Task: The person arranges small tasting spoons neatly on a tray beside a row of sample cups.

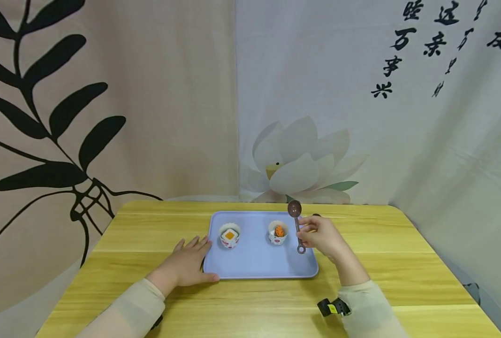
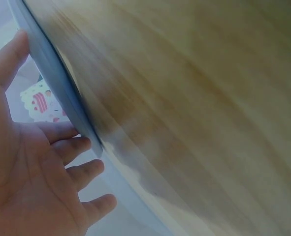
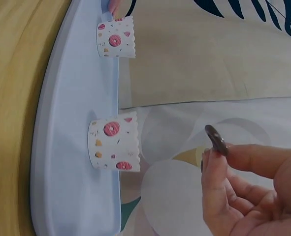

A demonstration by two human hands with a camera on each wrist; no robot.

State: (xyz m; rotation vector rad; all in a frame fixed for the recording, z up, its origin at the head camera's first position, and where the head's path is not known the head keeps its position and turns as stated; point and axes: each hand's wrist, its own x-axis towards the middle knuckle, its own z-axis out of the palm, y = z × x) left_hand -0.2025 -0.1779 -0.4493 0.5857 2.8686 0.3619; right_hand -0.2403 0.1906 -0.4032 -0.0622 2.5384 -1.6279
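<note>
Our right grip (image 1: 323, 236) pinching a brown spoon (image 1: 294, 211), three o'clock from a paper cup (image 1: 277, 240) on our blue tray (image 1: 254, 265), left grip (image 1: 189, 264) spread against its eight-o'clock edge, second cup (image 1: 230, 243) farther toward nine.

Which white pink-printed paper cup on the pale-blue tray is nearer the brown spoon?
The right-side paper cup, holding a lumpy orange piece; the left-side paper cup, farther from the spoon, holds a white-and-yellow square piece.

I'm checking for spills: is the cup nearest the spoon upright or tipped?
Upright: the cup stands on the tray, mouth up, orange piece showing inside.
</note>
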